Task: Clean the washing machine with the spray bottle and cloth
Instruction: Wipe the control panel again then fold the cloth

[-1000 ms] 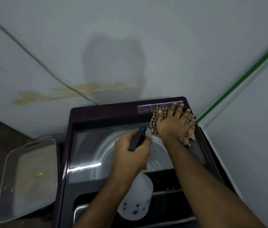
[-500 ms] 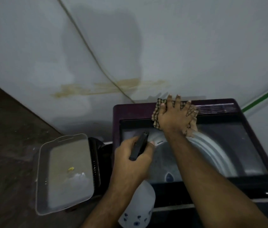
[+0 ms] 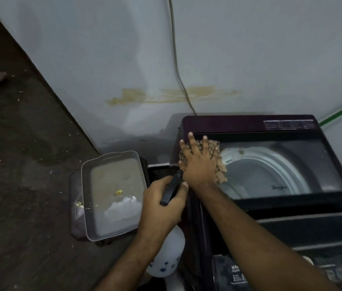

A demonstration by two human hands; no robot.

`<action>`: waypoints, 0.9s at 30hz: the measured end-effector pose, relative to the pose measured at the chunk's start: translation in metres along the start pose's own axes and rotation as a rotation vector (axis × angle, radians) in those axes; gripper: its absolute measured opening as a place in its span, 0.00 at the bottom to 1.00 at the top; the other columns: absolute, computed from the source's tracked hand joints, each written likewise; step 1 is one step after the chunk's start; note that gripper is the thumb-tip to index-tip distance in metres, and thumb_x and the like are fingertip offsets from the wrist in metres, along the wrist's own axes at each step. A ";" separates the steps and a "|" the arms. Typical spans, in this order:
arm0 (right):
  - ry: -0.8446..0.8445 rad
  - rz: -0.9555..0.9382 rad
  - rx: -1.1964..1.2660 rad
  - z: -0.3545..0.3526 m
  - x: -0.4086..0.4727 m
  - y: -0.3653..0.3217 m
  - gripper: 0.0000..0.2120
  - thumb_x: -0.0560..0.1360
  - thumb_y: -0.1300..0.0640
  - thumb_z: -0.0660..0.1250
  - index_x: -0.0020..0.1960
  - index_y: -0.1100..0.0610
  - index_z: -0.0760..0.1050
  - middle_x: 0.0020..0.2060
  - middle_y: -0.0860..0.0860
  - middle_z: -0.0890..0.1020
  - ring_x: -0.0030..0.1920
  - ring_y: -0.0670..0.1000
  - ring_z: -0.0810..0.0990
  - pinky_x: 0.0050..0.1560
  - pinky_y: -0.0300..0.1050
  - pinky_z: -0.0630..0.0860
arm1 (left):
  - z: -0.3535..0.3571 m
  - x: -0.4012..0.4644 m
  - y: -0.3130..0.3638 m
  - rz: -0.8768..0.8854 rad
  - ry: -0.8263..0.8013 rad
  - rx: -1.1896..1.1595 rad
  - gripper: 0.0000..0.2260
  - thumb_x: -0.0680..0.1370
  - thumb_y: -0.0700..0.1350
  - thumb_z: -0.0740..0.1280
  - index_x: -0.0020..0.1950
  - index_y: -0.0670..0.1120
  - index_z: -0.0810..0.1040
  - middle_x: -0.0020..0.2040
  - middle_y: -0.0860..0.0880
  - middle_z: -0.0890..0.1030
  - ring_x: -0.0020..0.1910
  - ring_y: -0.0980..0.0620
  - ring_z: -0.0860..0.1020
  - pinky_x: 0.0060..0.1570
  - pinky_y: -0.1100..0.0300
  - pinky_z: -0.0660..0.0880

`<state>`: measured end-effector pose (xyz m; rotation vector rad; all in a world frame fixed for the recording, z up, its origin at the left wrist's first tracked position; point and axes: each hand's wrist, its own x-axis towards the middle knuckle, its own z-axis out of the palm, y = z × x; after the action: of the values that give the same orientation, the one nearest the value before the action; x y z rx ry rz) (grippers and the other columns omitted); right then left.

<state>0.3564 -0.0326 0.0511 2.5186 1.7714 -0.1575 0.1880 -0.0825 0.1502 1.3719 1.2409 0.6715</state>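
Head view: right hand presses the soft checked cloth flat under spread fingers at the washing machine lid's corner. Left hand grips the light-looking spray bottle by its neck, below those fingers.

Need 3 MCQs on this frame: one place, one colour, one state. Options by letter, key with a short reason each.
1. Where is the cloth?
A. in the tray
B. on the washing machine lid's far left corner
C. on the floor

2. What colour is the spray bottle body?
A. white with blue marks
B. red
C. green

3. What is the right hand doing?
A. hanging idle
B. gripping the bottle
C. pressing flat on the cloth

Key: 1 B, the cloth lies under the hand at that corner. 2 A, its body shows pale below the left hand. 3 C, its fingers are spread on the cloth.
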 end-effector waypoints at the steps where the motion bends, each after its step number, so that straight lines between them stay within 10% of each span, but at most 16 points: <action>1: -0.001 0.003 -0.008 0.000 -0.011 -0.002 0.31 0.82 0.41 0.56 0.83 0.43 0.51 0.83 0.46 0.42 0.82 0.62 0.41 0.77 0.72 0.43 | -0.003 -0.004 -0.002 -0.003 -0.015 -0.005 0.12 0.82 0.45 0.71 0.41 0.39 0.79 0.34 0.40 0.79 0.35 0.36 0.79 0.33 0.36 0.79; 13: -0.002 -0.196 0.164 0.011 -0.123 -0.004 0.28 0.80 0.56 0.64 0.79 0.51 0.64 0.81 0.49 0.61 0.83 0.57 0.47 0.76 0.56 0.33 | -0.012 -0.048 -0.023 0.001 -0.067 -0.112 0.11 0.79 0.50 0.73 0.42 0.44 0.83 0.38 0.41 0.84 0.40 0.39 0.83 0.39 0.44 0.80; 17: 0.031 -0.064 0.737 -0.019 -0.146 -0.003 0.23 0.82 0.64 0.62 0.76 0.51 0.71 0.76 0.48 0.70 0.80 0.50 0.59 0.81 0.47 0.51 | -0.017 -0.064 -0.017 -0.082 -0.082 -0.207 0.06 0.79 0.44 0.76 0.42 0.48 0.88 0.38 0.43 0.86 0.38 0.49 0.83 0.40 0.57 0.76; 21: 0.048 0.332 1.502 -0.049 -0.166 -0.014 0.17 0.83 0.55 0.64 0.71 0.47 0.74 0.63 0.48 0.83 0.64 0.48 0.81 0.66 0.53 0.78 | -0.017 -0.085 -0.010 -0.112 -0.100 -0.287 0.21 0.80 0.38 0.74 0.27 0.51 0.82 0.25 0.56 0.78 0.27 0.60 0.77 0.33 0.69 0.73; 25: -0.098 0.609 2.002 -0.061 -0.171 -0.017 0.16 0.82 0.51 0.67 0.67 0.56 0.72 0.55 0.60 0.85 0.53 0.59 0.86 0.54 0.58 0.84 | -0.025 -0.108 -0.004 -0.077 -0.081 -0.403 0.06 0.80 0.38 0.73 0.45 0.37 0.87 0.36 0.49 0.87 0.35 0.58 0.85 0.33 0.70 0.75; 27: -0.192 0.699 2.098 -0.060 -0.173 -0.019 0.20 0.80 0.51 0.68 0.66 0.63 0.74 0.55 0.64 0.84 0.51 0.62 0.86 0.52 0.60 0.84 | -0.030 -0.119 -0.014 -0.054 -0.042 -0.456 0.17 0.76 0.45 0.76 0.50 0.29 0.84 0.41 0.41 0.85 0.40 0.50 0.83 0.34 0.67 0.74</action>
<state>0.2830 -0.1816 0.1312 3.1136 -0.1151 -3.2160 0.1219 -0.1846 0.1740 0.9658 1.0090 0.8243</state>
